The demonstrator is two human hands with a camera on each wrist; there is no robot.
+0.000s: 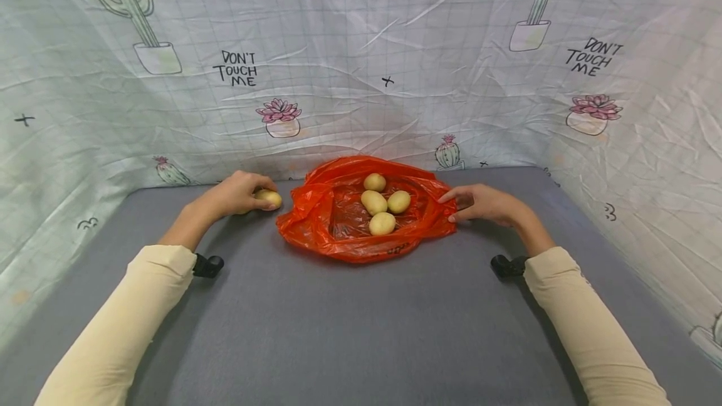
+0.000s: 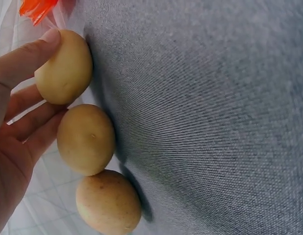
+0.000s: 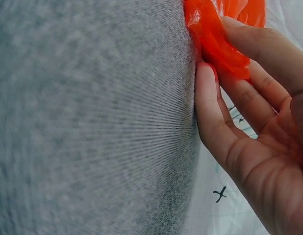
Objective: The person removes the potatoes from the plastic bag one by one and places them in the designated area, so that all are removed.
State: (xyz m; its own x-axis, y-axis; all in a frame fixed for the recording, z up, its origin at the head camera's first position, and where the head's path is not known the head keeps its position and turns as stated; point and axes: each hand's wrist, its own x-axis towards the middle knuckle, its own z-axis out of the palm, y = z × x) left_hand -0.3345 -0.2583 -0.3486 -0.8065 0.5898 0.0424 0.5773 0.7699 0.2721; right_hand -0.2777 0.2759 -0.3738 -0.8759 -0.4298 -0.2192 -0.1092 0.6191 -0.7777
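Note:
A red plastic bag (image 1: 307, 230) lies spread with its mouth facing up, and several yellow potatoes (image 1: 374, 203) are grouped inside it. To the bag's left, my left hand (image 1: 241, 193) holds one potato (image 2: 67, 68) between thumb and fingers, low over the table. Two more potatoes, a middle one (image 2: 86, 140) and a lower one (image 2: 109, 201), sit in a row beside it in the left wrist view; the hand hides them from the head view. My right hand (image 1: 486, 204) has the bag's right edge (image 3: 215, 41) between its thumb and fingers.
A grey cloth-covered table (image 1: 350, 331) spreads beneath everything. Behind and at both sides hangs a pale curtain (image 1: 350, 99) printed with cacti and lettering. Black wrist straps, left (image 1: 207, 266) and right (image 1: 507, 266), show at the sleeve cuffs.

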